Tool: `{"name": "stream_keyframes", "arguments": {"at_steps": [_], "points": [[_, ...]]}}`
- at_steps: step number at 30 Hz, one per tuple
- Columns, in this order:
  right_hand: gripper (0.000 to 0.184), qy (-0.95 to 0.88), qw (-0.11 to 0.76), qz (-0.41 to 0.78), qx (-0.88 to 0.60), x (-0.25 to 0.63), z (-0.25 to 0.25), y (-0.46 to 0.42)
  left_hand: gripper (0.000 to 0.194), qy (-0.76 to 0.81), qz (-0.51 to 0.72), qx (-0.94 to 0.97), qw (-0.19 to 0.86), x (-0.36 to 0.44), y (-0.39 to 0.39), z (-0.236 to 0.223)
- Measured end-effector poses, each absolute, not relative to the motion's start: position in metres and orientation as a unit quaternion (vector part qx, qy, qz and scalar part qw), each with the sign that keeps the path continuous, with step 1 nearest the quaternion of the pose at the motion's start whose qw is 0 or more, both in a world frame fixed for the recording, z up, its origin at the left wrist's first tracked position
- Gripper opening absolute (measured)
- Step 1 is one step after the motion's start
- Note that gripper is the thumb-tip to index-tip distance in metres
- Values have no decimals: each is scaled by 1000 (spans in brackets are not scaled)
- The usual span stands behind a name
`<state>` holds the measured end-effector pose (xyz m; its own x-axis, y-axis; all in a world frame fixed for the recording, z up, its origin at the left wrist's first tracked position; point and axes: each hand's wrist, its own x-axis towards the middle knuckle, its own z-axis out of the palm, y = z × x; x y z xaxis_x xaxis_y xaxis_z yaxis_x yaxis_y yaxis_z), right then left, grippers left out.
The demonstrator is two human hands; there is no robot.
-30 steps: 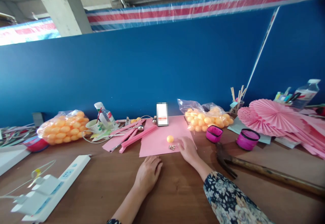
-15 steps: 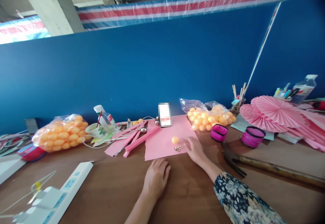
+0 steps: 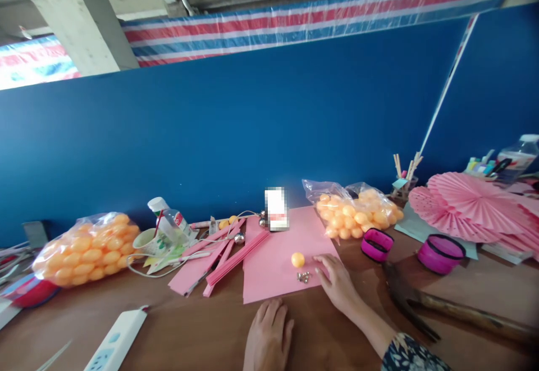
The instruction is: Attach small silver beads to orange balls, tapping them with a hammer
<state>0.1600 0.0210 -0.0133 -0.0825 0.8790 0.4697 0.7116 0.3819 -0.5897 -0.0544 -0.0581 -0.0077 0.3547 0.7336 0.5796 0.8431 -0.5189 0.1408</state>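
Note:
On the brown table lies a sheet of pink paper (image 3: 273, 264). An orange ball (image 3: 297, 260) sits on it, with a small cluster of shiny metal bits (image 3: 303, 276) just in front, too small to name. My right hand (image 3: 337, 281) rests at the sheet's right side, fingers apart and stretched toward the ball and the bits without touching them. Nothing shows in its grip. Palm down on the wood below the sheet's front edge is my left hand (image 3: 269, 334), its fingers extended and holding nothing. A phone-like upright thing (image 3: 277, 209), its face blurred, stands at the back of the paper.
Bags of orange balls stand at the left (image 3: 88, 250) and right (image 3: 357, 214). A hammer (image 3: 467, 309) lies right of my right hand, near two magenta rings (image 3: 441, 254). Pink paper fans (image 3: 471, 208) lie far right. Folded pink strips (image 3: 238, 261) and a power strip (image 3: 115, 340) are left.
The camera view has shifted, so the table things sit lower in the picture. Both hands keep nearly the same places by the paper; ball and metal bits have not moved on it.

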Motion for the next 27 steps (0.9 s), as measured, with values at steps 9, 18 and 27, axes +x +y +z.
{"name": "stream_keyframes", "arguments": {"at_steps": [9,18,27], "points": [[20,-726,412,120,-537,162,-6,17,25,-440,-315,-825,161,-56,-52,-11],[20,-720,428,103,-537,163,-5,17,23,-426,-290,-838,179,-65,-50,-18],[20,-713,434,101,-542,157,-8,20,22,-480,-261,-830,113,-58,-60,5]]}}
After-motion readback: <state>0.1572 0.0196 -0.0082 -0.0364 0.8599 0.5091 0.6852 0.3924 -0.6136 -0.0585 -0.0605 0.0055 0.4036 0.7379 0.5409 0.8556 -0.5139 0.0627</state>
